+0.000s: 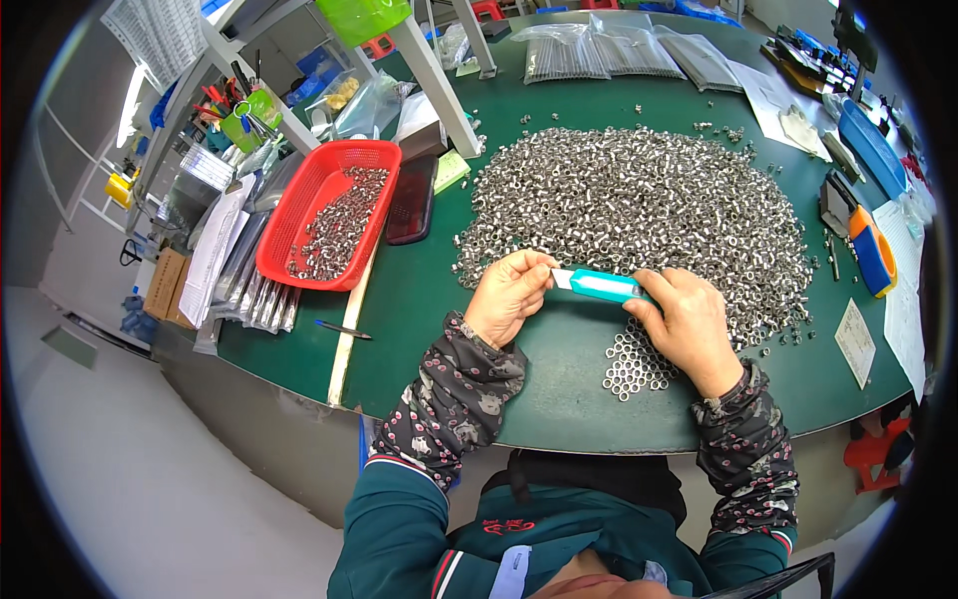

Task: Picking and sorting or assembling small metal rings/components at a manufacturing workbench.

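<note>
Cutter spans the gap between both hands

Left hand (509, 298): thumb and forefinger drawn close in a pinch; whether they grip a small piece, I cannot tell. Just right of those fingertips sits the blade (562, 279) of the teal cutter (604, 287), whose long axis runs nearly crosswise, its right end slightly nearer the body. Loose metal rings (631, 371) lie just left of and below the right hand (691, 317), which is closed around the cutter's rear end, making it the nearer hand.
</note>
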A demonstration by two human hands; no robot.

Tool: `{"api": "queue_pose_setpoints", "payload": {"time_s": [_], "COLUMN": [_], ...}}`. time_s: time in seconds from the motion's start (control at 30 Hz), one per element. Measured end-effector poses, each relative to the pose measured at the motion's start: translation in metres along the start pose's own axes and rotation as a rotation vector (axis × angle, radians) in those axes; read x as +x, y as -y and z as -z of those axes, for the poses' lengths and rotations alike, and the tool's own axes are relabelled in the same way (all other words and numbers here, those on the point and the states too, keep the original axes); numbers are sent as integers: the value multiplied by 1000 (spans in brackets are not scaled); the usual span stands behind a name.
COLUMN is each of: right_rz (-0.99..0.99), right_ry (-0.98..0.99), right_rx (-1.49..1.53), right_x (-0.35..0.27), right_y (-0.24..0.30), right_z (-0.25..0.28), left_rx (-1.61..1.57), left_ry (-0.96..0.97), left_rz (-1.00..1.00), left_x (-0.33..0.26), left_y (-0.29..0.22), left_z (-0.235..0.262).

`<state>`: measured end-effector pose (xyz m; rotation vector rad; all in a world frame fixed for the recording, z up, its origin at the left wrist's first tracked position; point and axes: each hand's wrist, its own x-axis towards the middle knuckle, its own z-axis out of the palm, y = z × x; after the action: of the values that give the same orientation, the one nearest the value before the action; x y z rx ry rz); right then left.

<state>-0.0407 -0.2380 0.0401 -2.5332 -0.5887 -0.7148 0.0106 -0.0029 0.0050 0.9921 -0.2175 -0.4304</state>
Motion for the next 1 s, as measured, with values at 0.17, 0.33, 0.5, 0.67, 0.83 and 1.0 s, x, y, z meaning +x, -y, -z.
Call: {"api": "queue_pose_setpoints", "payload": {"time_s": [0.17, 0.33, 0.5, 0.67, 0.83, 1.0], "right_rz": [-37, -98, 2, 41, -120, -163], "right_ry": [-48, -32, 74, 218, 176, 190], "right_rx": [-131, -60, 28, -71, 107, 163], "right_x": [2, 3, 3, 2, 2, 1], "right_y": [-17, -14, -4, -6, -4, -3], "right_z": [1, 13, 12, 12, 14, 11], "left_rx": [73, 8, -35, -47, -39, -29], "left_ry": [74, -78, -94, -29, -57, -68], "left_rz": [68, -41, -71, -53, -42, -45], "left_x": [-6, -3, -1, 0, 1, 0], "left_y": [5, -5, -3, -1, -1, -1], "left_z": [-11, -6, -3, 2, -1, -3]}}
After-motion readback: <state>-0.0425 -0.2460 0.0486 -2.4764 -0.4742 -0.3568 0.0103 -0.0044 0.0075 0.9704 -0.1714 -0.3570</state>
